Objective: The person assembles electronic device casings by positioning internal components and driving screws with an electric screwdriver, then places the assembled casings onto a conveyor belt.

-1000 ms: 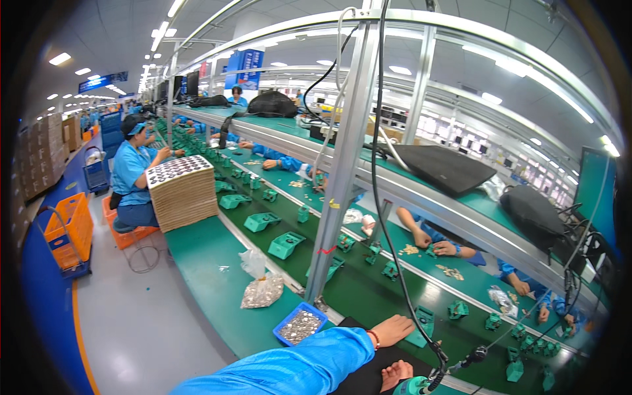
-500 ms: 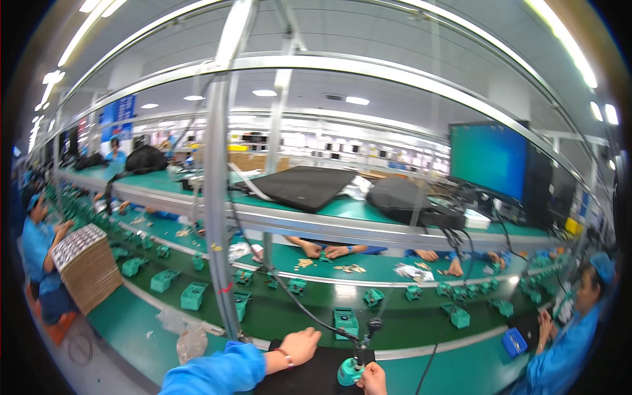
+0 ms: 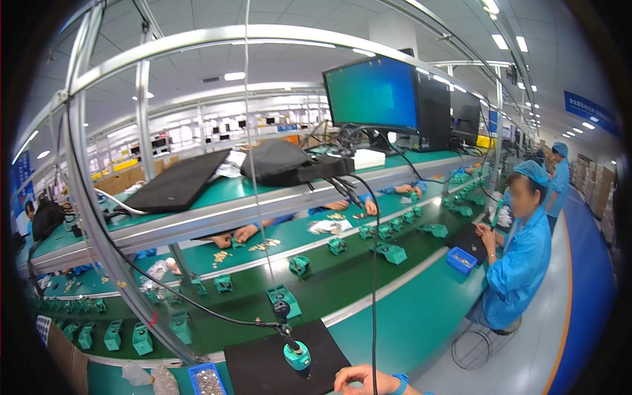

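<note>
My right hand (image 3: 359,378) is at the lower edge, a blue band at its wrist. Its fingers are loosely bent and apart, and nothing shows in them; the frame edge cuts off part of the hand. A black cable hangs in front of it. To its left, a round green part (image 3: 297,358) rests on a black mat (image 3: 253,352), apart from the hand. A dark driver-like tool (image 3: 287,329) on a cable stands against the top of this part. Beyond the mat sits a square green housing (image 3: 284,299) on the belt. My left hand is out of view.
A blue tray of small metal pieces (image 3: 209,380) and clear plastic bags (image 3: 163,380) lie left of the mat. Green housings line the dark green belt (image 3: 237,319). A co-worker (image 3: 520,243) sits at right beside a blue bin (image 3: 461,261). A metal post (image 3: 125,283) rises at left.
The view has swung to the right. My right hand has let go of the round green part and moved right. My left hand has left the view.
</note>
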A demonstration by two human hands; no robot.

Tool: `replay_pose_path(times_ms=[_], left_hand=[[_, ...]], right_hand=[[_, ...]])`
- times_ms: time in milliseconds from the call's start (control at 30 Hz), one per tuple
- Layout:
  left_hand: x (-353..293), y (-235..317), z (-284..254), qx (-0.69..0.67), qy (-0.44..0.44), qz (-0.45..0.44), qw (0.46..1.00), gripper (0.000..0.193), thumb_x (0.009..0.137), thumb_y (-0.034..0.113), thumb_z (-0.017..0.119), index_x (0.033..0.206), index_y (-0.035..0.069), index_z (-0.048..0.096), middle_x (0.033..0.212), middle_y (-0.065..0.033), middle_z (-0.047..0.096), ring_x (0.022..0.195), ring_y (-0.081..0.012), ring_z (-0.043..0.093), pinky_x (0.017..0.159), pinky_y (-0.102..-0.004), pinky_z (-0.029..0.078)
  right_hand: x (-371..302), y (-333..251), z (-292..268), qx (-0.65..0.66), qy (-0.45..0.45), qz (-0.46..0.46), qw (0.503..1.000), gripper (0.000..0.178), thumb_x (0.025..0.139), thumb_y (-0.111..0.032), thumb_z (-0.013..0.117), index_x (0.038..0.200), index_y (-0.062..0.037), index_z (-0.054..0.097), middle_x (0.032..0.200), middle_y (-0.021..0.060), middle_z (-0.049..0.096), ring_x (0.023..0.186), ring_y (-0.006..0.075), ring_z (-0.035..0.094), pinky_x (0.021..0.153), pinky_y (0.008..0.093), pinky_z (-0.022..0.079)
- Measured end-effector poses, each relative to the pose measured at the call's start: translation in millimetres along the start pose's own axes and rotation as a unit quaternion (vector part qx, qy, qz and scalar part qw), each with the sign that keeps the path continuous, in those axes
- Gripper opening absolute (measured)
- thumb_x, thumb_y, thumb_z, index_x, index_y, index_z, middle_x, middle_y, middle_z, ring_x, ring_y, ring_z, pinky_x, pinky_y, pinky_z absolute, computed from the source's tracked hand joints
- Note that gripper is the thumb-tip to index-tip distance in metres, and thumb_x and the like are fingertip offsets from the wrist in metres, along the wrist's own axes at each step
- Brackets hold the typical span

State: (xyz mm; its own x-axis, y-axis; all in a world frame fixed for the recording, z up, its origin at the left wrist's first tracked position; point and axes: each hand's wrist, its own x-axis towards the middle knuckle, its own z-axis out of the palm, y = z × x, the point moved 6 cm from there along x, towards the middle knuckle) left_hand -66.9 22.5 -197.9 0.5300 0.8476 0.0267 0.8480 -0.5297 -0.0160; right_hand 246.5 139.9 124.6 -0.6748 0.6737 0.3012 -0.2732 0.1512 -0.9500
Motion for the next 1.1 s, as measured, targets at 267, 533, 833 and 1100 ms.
replay_pose_path(times_ms=[267, 533, 833, 1100], left_hand=[[-38.2, 19.4, 84.2, -0.064, -0.04, 0.07, 0.995, 0.022, 0.093, 0.026, 0.06, 0.096, 0.005, 0.065, 0.092, -0.0197, 0.066, 0.085, -0.0416, 0.064, 0.073, -0.0492, 0.051], [-94.8, 60.7, 77.1, -0.104, -0.055, -0.024, 0.993, 0.021, 0.093, 0.026, 0.06, 0.096, 0.005, 0.065, 0.093, -0.0194, 0.067, 0.085, -0.0412, 0.065, 0.073, -0.0487, 0.051], [-193.3, 246.8, 46.9, -0.09, -0.03, -0.52, 0.849, 0.021, 0.093, 0.025, 0.06, 0.096, 0.005, 0.065, 0.094, -0.019, 0.067, 0.085, -0.0406, 0.065, 0.073, -0.0482, 0.051], [-165.8, 348.0, 32.2, -0.123, -0.026, -0.645, 0.753, 0.021, 0.093, 0.025, 0.06, 0.096, 0.006, 0.066, 0.094, -0.0187, 0.067, 0.085, -0.0401, 0.065, 0.073, -0.0478, 0.052]], right_hand=[[-25.9, -20.7, 31.5, 0.185, -0.242, 0.044, 0.952, 0.062, 0.071, -0.032, 0.092, 0.115, 0.0035, 0.067, 0.083, 0.0084, 0.063, 0.075, 0.0182, 0.058, 0.066, 0.0339, 0.046], [-16.5, -11.1, 48.2, 0.22, -0.35, -0.07, 0.908, 0.047, 0.088, -0.042, 0.073, 0.12, -0.0078, 0.069, 0.1, 0.0181, 0.069, 0.078, 0.0348, 0.064, 0.069, 0.0455, 0.048], [58.0, -42.6, 80.0, 0.393, -0.405, -0.216, 0.797, 0.03, 0.087, -0.014, 0.077, 0.113, -0.0018, 0.07, 0.105, 0.0174, 0.07, 0.085, 0.0282, 0.066, 0.074, 0.0409, 0.051], [39.0, -1.0, 86.4, 0.302, -0.45, 0.025, 0.84, 0.029, 0.088, -0.014, 0.076, 0.114, -0.0018, 0.07, 0.106, 0.0169, 0.069, 0.087, 0.027, 0.065, 0.078, 0.0403, 0.051]])
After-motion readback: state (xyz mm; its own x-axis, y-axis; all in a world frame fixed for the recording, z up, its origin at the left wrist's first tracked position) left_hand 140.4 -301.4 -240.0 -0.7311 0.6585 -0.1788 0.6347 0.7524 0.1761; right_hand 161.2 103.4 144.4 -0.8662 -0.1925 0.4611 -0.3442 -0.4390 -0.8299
